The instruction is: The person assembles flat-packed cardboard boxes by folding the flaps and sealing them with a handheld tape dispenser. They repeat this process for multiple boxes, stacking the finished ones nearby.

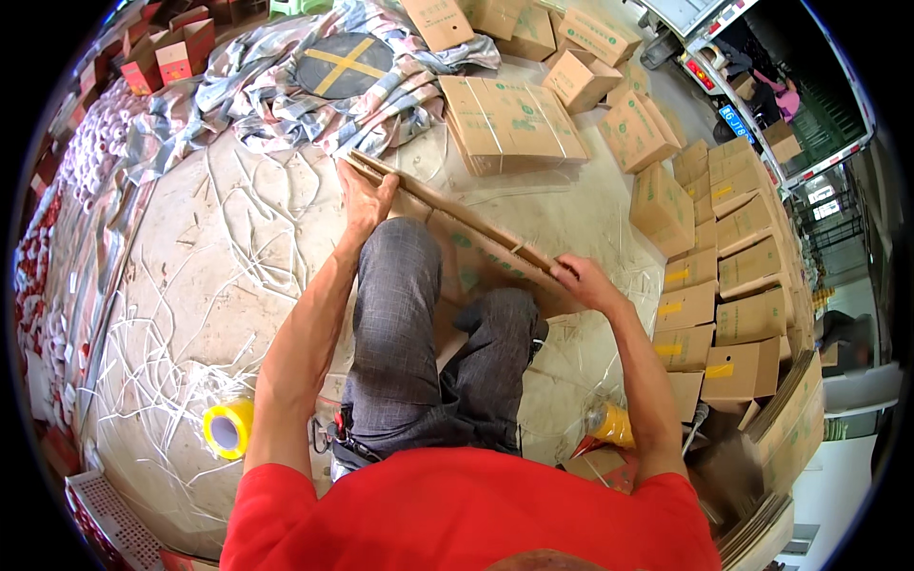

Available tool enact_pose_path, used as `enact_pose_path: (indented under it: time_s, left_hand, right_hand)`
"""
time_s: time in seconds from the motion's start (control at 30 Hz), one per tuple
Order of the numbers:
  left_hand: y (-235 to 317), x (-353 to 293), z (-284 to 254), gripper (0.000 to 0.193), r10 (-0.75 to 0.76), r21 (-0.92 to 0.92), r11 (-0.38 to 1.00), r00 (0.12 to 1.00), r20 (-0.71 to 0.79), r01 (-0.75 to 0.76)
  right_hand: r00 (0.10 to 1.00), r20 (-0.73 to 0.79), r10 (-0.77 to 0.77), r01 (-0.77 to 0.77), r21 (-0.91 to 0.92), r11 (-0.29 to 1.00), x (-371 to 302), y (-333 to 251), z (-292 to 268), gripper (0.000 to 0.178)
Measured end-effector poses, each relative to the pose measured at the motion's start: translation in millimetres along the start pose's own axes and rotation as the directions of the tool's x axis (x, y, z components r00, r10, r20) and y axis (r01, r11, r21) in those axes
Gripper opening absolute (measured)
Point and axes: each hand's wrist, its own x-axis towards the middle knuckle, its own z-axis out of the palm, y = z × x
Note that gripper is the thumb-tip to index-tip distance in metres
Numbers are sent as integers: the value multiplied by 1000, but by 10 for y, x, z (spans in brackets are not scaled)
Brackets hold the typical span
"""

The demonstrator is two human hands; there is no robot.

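Observation:
A folded-flat cardboard box (466,225) stands on edge in front of my knees, slanting from far left to near right. My left hand (367,198) is closed on its far left end, with the thumb at the upper edge. At the other end my right hand (583,282) grips the upper edge, its fingers bent over the board. Part of the lower cardboard is hidden behind my legs. Just beyond it lies a stack of flattened boxes (514,119) tied with white strap.
Loose white strapping (252,214) litters the floor at left, near a yellow tape roll (228,428). Filled cartons (752,228) are stacked along the right. A striped tarp (228,105) lies at the far left. An open-backed truck (752,95) stands far right, with a person (785,98) in it.

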Motion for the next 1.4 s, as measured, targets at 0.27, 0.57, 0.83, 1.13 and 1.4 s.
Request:
enact_pose_path:
  time_s: [0.27,0.57,0.83,1.13,1.4]
  left_hand:
    - [128,363,-273,51,160,128,974,968,195,-187]
    - [438,896,-156,40,289,425,774,860,421,-468]
    - [315,553,-86,50,111,676,543,840,531,-498]
    - [783,528,-264,82,-142,338,830,419,897,-444]
    - [786,566,-589,56,70,232,751,424,903,-618]
  right_hand:
    - [968,-242,-73,42,-131,991,321,-100,-206,38]
    - [925,-282,257,-268,-2,963,1244,26,-281,44]
    - [895,-380,234,-313,-161,936,1712,-967,372,36]
    - [981,36,-189,189,-15,982,2175,230,667,27]
    - [989,116,95,-149,767,624,2006,-19,538,29]
